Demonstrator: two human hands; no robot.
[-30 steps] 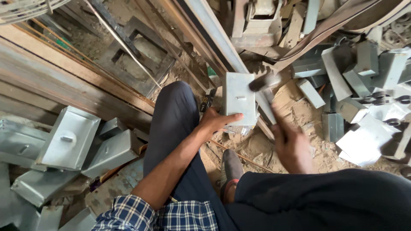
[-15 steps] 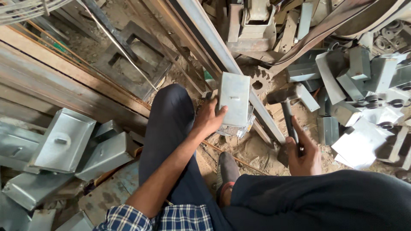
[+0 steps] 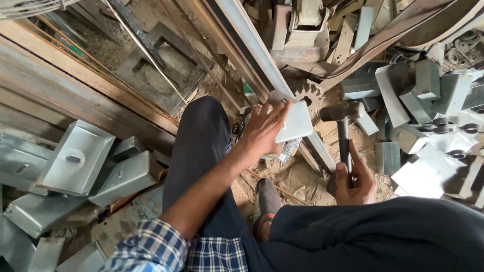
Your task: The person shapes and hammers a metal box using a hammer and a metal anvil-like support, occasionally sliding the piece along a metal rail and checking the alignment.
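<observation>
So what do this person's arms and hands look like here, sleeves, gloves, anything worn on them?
Both hands are bare, no gloves. The left hand comes off an arm with a blue, white and dark checked sleeve rolled up near the elbow, forearm uncovered. Of the right hand only the hand shows; dark trousers hide its arm. No rings or watch visible.

head view | looks steeply down | close over lap, cluttered floor beyond
</observation>
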